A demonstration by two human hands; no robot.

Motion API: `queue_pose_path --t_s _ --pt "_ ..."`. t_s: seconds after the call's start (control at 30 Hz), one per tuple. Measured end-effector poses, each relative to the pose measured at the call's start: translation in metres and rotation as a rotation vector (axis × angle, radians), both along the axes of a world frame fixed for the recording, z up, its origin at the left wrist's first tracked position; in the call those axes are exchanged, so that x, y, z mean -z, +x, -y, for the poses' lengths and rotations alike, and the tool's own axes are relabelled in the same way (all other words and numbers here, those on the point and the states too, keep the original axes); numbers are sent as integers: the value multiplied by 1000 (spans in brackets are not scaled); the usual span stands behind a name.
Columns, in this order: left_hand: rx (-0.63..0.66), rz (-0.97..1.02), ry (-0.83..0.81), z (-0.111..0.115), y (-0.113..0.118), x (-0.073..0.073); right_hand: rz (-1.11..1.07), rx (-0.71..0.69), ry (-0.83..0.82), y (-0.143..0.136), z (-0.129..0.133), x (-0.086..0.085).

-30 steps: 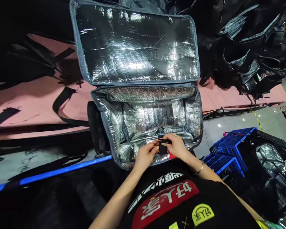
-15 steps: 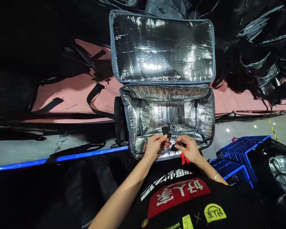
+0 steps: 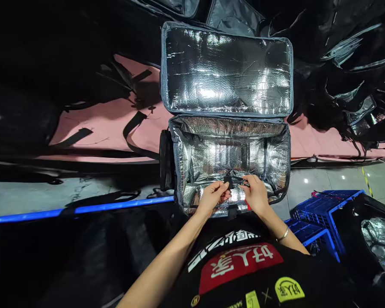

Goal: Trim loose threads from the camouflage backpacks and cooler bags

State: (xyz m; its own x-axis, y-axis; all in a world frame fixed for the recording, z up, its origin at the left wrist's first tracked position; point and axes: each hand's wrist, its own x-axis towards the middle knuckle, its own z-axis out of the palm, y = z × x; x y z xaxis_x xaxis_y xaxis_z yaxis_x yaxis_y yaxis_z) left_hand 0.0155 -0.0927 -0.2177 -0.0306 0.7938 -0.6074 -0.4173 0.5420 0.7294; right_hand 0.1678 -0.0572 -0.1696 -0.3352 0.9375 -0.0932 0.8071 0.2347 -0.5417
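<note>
A bag with a silver foil lining (image 3: 224, 149) stands open in front of me, its lid (image 3: 227, 72) folded back on the far side. Over its near edge, my left hand (image 3: 213, 196) pinches a small black piece (image 3: 228, 181) between thumb and fingers. Just to the right, my right hand (image 3: 255, 192) is closed on a thin dark tool, whose tip reaches toward the black piece. A bit of red (image 3: 247, 205) shows beneath my right hand.
Black bags and loose straps (image 3: 134, 128) lie on the pink surface (image 3: 109, 124) behind. Blue crates (image 3: 327, 209) stand at the right. A blue bar (image 3: 115, 206) runs along the left. A foil-lined item (image 3: 380, 239) is at the far right.
My right hand has turned and moved up, bringing the dark tool to the black piece. My left hand has shifted slightly right. The bag appears slightly lower and farther right in view.
</note>
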Motion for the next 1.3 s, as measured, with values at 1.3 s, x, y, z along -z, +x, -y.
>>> queue_pose_path --t_s 1.3 --pt "-94 166 65 7 -16 -3 -183 -481 -313 32 13 -23"
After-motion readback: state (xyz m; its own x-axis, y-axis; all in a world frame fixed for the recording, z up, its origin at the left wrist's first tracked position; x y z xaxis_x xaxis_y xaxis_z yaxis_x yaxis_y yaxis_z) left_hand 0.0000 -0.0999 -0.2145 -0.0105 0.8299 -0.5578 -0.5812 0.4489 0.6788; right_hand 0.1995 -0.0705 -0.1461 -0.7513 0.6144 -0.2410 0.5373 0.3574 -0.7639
